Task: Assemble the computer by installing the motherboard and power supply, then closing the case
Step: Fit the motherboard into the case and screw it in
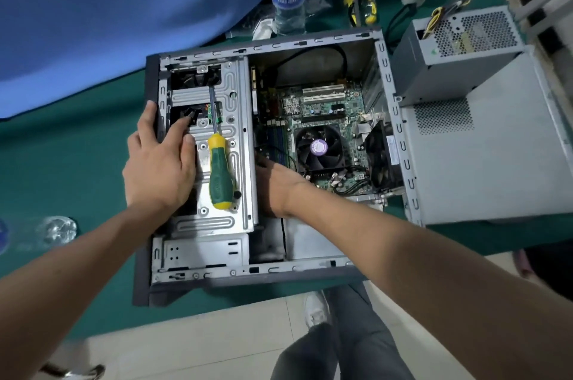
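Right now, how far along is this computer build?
Done: motherboard sits inside the open case. In hand: left hand rests on the drive cage; right hand reaches inside, fingers hidden. Left: power supply and side panel lie outside.

Open grey computer case (310, 277) is lying on its side on the green table, side panel off, interior facing up. Green motherboard (313, 128) is sitting flat inside the case's right half, black CPU fan on it, white slots toward the far edge. Grey boxy power supply (446, 69) is sitting outside the case, just beside its far right corner, resting on the detached grey side panel (496, 169), perforated face up, yellow and black wires trailing from its far end.
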The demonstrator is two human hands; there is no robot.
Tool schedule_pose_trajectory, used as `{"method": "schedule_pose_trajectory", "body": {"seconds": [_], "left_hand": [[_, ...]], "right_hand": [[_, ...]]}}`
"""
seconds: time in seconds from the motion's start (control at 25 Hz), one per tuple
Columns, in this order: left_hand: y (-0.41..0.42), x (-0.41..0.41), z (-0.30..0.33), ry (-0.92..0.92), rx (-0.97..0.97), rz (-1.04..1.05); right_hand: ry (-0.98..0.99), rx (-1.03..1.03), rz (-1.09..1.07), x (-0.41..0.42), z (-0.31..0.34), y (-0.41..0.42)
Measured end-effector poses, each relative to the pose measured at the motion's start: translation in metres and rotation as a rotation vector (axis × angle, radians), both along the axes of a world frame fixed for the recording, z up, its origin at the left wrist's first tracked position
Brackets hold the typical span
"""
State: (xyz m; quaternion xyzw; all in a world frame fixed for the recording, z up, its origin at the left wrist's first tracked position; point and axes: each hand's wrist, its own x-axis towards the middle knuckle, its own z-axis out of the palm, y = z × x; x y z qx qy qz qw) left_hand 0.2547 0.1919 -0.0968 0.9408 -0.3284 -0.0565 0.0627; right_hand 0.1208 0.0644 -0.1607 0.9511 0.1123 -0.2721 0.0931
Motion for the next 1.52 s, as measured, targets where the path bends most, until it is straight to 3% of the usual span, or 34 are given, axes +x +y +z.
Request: {"method": "schedule_pose_trajectory", "body": {"seconds": [0.12,0.36,0.52,0.64,0.8,0.96,1.52], "left_hand": [[0.002,0.003,-0.006,-0.047,-0.014,-0.029],[0.007,0.004,-0.011,-0.145,-0.04,-0.302],[0.006,0.005,-0.014,-0.148,-0.047,-0.287],[0.006,0.003,-0.014,-0.144,-0.045,-0.288],[0.006,0.003,-0.014,-0.132,-0.031,-0.281],[0.006,0.005,-0.014,-0.13,-0.032,-0.279],[0.006,0.004,-0.013,-0.133,-0.041,-0.279]], "right_hand": [[-0.002,-0.061,0.072,0.001,-0.011,0.007],[-0.091,-0.012,-0.009,0.011,-0.028,0.009],[-0.198,0.151,-0.031,0.012,-0.02,0.008],[-0.327,0.391,-0.263,0.004,-0.006,-0.002],[-0.286,0.253,-0.302,0.002,0.019,-0.04],[-0.16,0.272,-0.254,-0.016,0.027,-0.057],[-0.265,0.259,-0.328,-0.022,0.011,-0.023]]}}
